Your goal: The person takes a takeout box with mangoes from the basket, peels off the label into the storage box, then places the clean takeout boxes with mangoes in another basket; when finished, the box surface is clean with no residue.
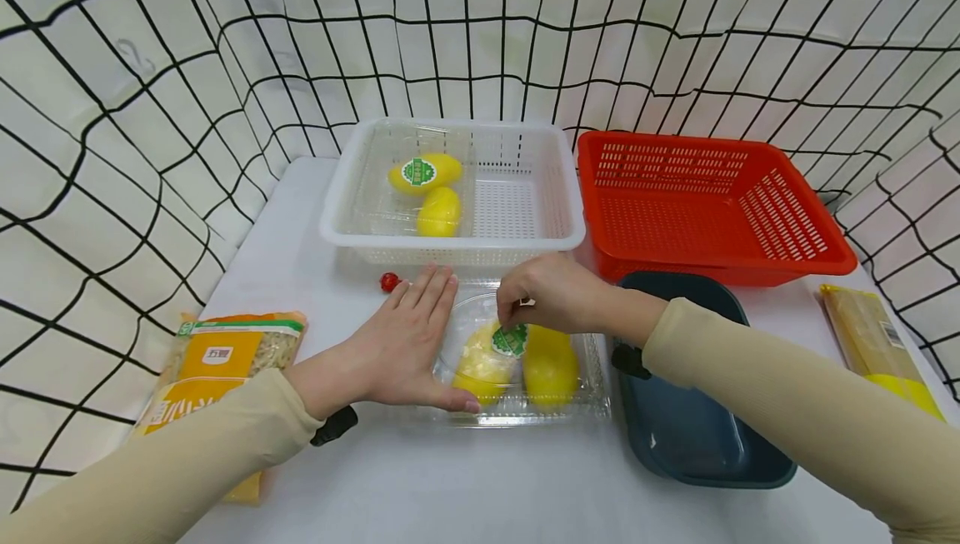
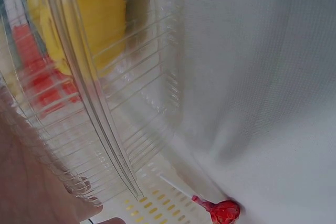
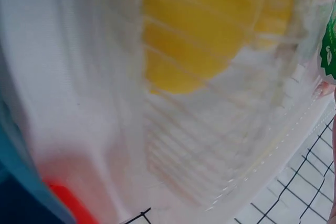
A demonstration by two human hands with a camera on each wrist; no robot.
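A clear plastic box [image 1: 592, 377] with two yellow, mango-shaped fruits [image 1: 551, 365] inside lies on the table in front of me. My left hand [image 1: 401, 356] rests flat on the left side of the box, fingers straight and thumb along its near edge. Over the lid, my right hand [image 1: 551, 294] pinches the edge of a round green sticker [image 1: 510, 340] between thumb and fingertips. The right wrist view catches part of that sticker [image 3: 328, 45] at its right edge. Ribbed box walls [image 2: 152, 66] fill much of the left wrist view.
Behind stand a white basket [image 1: 525, 240], holding a similar stickered box [image 1: 375, 194], and a red basket [image 1: 720, 261]. A dark blue basin [image 1: 697, 436] lies under my right forearm. A red lollipop [image 1: 389, 281], an orange-labelled bag [image 1: 225, 361] and a yellow packet [image 1: 873, 336] lie around.
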